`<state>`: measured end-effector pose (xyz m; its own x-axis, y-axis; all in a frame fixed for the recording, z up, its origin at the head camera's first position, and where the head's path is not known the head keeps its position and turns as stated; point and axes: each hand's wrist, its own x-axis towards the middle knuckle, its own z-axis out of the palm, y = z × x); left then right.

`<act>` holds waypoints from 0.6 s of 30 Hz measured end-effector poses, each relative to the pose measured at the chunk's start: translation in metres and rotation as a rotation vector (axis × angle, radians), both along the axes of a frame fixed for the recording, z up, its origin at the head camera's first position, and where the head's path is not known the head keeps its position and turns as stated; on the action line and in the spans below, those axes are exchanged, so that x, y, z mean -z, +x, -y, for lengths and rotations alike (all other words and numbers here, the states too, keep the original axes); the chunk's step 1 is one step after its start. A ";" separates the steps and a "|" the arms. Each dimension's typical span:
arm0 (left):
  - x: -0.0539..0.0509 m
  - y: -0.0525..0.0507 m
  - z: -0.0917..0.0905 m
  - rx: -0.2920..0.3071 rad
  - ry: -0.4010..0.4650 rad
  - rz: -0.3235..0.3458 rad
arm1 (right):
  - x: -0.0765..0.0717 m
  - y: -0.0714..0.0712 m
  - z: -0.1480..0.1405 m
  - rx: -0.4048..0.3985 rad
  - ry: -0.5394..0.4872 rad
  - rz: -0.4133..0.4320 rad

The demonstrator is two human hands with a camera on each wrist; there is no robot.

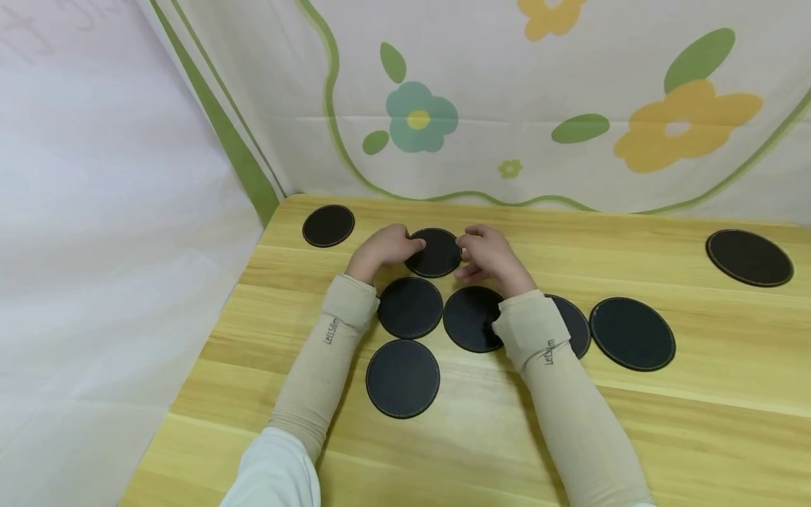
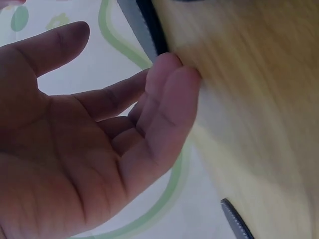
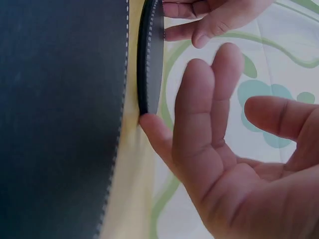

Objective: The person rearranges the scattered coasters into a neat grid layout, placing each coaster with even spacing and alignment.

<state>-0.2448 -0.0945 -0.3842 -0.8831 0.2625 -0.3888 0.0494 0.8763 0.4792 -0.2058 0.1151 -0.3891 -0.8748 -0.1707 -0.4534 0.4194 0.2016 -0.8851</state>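
Observation:
A round black coaster (image 1: pixel 434 253) with a stitched rim lies flat on the wooden table (image 1: pixel 494 451) between the two hands. At its left edge is my left hand (image 1: pixel 389 246); in the left wrist view its fingertips touch the rim and the thumb stands apart. My right hand (image 1: pixel 491 255) is at the opposite edge. There, in the right wrist view, the little finger touches the rim of the coaster (image 3: pixel 155 64), while the other fingers and thumb are spread off it. Just below lie two more coasters, one left (image 1: pixel 410 308) and one right (image 1: pixel 472 318), the latter partly behind the right cuff.
Another coaster (image 1: pixel 403 379) lies nearest the front. To the right, a coaster (image 1: pixel 572 325) is partly covered by the right sleeve, beside a further coaster (image 1: pixel 632 334). Single coasters lie at the far left (image 1: pixel 328 225) and far right (image 1: pixel 750 258). A flowered curtain (image 1: pixel 481 84) borders the table's back.

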 end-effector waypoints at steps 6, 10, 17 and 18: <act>0.002 -0.004 0.001 -0.015 0.075 0.057 | 0.002 -0.001 0.000 0.097 -0.099 -0.014; 0.002 -0.004 -0.001 -0.005 0.141 0.029 | 0.002 -0.001 0.002 0.227 -0.185 -0.096; -0.014 0.004 -0.010 -0.021 0.276 -0.059 | -0.001 -0.001 0.002 0.328 -0.222 -0.246; -0.018 0.006 -0.011 -0.036 0.309 -0.080 | -0.001 0.000 0.001 0.317 -0.217 -0.258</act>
